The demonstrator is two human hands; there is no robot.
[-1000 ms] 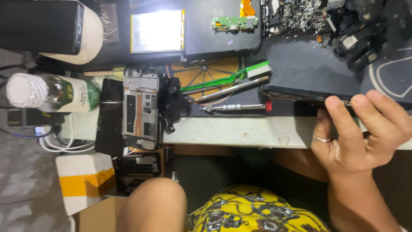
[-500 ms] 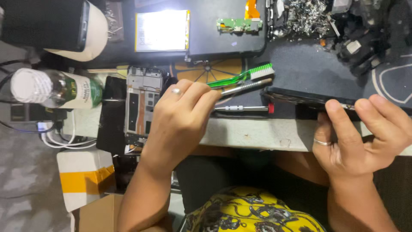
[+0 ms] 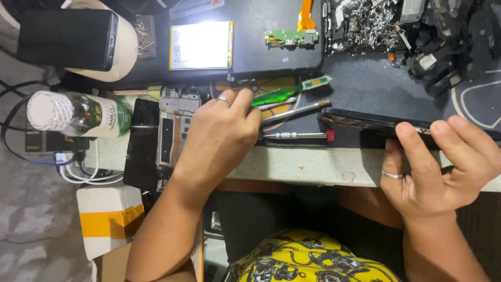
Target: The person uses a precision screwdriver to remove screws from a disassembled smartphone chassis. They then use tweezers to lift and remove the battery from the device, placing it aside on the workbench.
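Left hand (image 3: 219, 138): my fingers curl together around the handle end of the green toothbrush (image 3: 284, 93), index finger on top, so the bristles point away from me; my ring sits on top.
Green toothbrush: lies slantwise on the dark work mat (image 3: 365, 89), bristle head toward the middle of the mat, its handle pinched under my fingertips.
Right hand (image 3: 438, 167): fingers spread and hooked over the near edge of the black phone body (image 3: 365, 122); thumb side is below the bench edge, so I cannot tell how hard it presses.
Black phone body: held on edge at the front of the mat, tilted up toward me, steadied so its face is reachable.
Metal tools: a plain steel rod (image 3: 295, 110) and a screwdriver with a red cap (image 3: 297, 136) lie parallel just beside my left hand, within easy reach.
Phone frame (image 3: 175, 125): a stripped chassis rests flat, partly under my left wrist.
Bottle (image 3: 78, 114): lies on its side at the far left, well apart from the work.
Battery (image 3: 201, 45): a flat silver cell set aside at the back.
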